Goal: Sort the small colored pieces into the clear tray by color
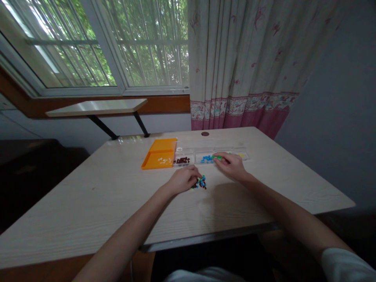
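A small pile of mixed blue, dark brown and green pieces [202,182] lies on the table. My left hand [183,179] rests at its left side, fingers curled and tips among the pieces; whether one is pinched is hidden. Over a clear divided tray [192,156], my right hand [232,164] holds its thumb and fingers together. Green pieces [217,157] show right at those fingertips, and I cannot make out whether any is held. The tray's compartments hold blue pieces [206,159], dark brown pieces [182,160] and, partly behind the right hand, yellow pieces [241,156].
Left of the clear tray is an orange tray [158,145] with pale pieces [164,160] in its front part. A raised shelf [100,106] on dark legs stands at the table's back left. Behind the table [123,196] are a window and a curtain [223,78].
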